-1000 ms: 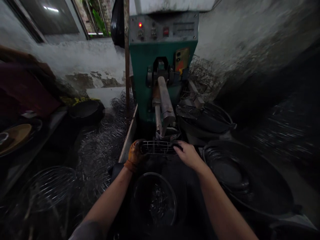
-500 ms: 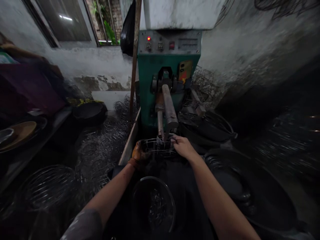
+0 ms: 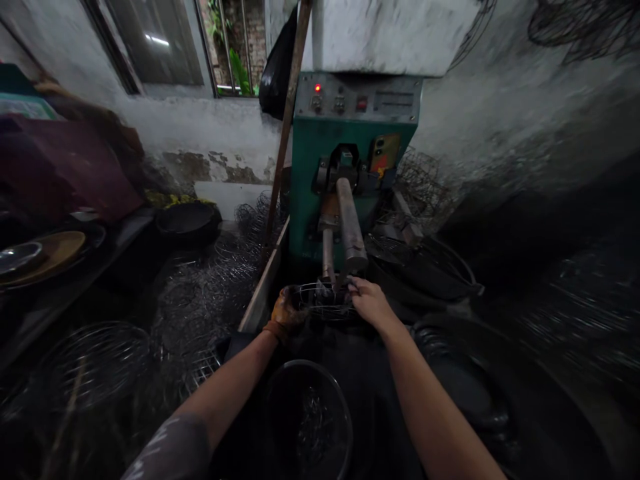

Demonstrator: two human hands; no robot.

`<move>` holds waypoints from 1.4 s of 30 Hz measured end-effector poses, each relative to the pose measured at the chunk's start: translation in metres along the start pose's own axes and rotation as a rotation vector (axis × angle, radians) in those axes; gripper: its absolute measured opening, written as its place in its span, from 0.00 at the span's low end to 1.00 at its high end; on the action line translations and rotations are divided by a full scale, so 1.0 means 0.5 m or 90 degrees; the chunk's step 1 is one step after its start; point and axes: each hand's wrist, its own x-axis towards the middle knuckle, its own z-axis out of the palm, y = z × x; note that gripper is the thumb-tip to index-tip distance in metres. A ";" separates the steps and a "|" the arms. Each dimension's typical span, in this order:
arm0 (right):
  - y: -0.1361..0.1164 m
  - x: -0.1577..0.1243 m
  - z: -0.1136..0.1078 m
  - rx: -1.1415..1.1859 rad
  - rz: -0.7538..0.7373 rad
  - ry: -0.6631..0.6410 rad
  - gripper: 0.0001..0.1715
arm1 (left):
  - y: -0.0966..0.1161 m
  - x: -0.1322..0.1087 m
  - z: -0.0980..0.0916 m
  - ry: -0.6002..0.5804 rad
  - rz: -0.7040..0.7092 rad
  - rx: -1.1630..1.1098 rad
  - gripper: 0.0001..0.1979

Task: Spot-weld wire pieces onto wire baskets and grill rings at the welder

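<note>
My left hand (image 3: pixel 286 313), in an orange glove, grips the left side of a small wire basket (image 3: pixel 320 304). My bare right hand (image 3: pixel 369 302) holds the basket's right side. The basket sits under the metal arm (image 3: pixel 349 227) of a green machine (image 3: pixel 350 143), whose tip reaches down to the wire. A red lamp (image 3: pixel 317 88) glows on the machine's control panel.
A dark round bowl (image 3: pixel 307 417) with metal bits lies between my forearms. Heaps of wire rings (image 3: pixel 210 280) cover the floor at left, with wire baskets (image 3: pixel 95 367) nearer. Large dark pans (image 3: pixel 450 373) stack at right. A wooden pole (image 3: pixel 285 133) leans beside the machine.
Both hands have pushed the wire basket forward from in front of the machine to under its arm tip. The camera view has tilted slightly.
</note>
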 end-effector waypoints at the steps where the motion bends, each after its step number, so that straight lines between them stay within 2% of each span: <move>1: -0.001 0.002 0.001 -0.004 0.000 0.000 0.15 | -0.003 0.000 0.003 0.005 -0.009 0.012 0.29; 4: 0.000 0.003 0.002 -0.014 -0.006 0.012 0.16 | -0.010 0.000 0.007 -0.004 -0.020 0.049 0.30; 7: 0.011 -0.016 0.007 0.012 -0.005 0.093 0.18 | -0.013 -0.003 0.010 -0.009 -0.012 0.098 0.30; 11: 0.037 -0.085 0.039 0.089 0.037 0.244 0.21 | -0.009 -0.011 0.012 0.002 -0.029 0.116 0.31; 15: 0.051 -0.147 0.072 0.143 0.055 0.290 0.24 | -0.007 -0.019 0.005 0.003 -0.030 0.083 0.31; 17: 0.048 -0.152 0.070 0.148 0.059 0.320 0.24 | -0.013 -0.022 0.002 0.007 -0.008 0.054 0.31; 20: 0.038 -0.130 0.041 0.146 0.045 0.356 0.24 | -0.022 -0.027 0.002 0.002 0.015 -0.035 0.30; 22: 0.030 -0.109 0.016 0.132 0.031 0.314 0.22 | -0.024 -0.032 0.004 -0.026 -0.003 -0.135 0.26; 24: 0.023 -0.092 -0.006 0.091 0.037 0.214 0.19 | -0.022 -0.035 0.004 -0.057 -0.017 -0.193 0.24; 28: 0.007 -0.084 -0.032 -0.007 0.058 -0.001 0.16 | -0.022 -0.039 -0.008 -0.081 0.026 -0.156 0.30; 30: 0.001 -0.087 -0.039 -0.033 0.058 -0.063 0.16 | -0.026 -0.042 -0.017 -0.094 0.046 -0.145 0.32; 33: -0.004 -0.089 -0.044 -0.058 0.049 -0.110 0.15 | -0.033 -0.045 -0.024 -0.108 0.068 -0.129 0.32; 35: -0.003 -0.086 -0.046 -0.062 0.034 -0.114 0.15 | -0.033 -0.046 -0.024 -0.104 0.071 -0.130 0.33; 37: 0.002 -0.082 -0.045 -0.047 0.017 -0.075 0.13 | -0.025 -0.044 -0.021 -0.095 0.068 -0.137 0.32; 42: 0.014 -0.090 -0.027 0.026 -0.024 0.131 0.13 | 0.006 -0.034 -0.015 -0.030 0.038 -0.023 0.27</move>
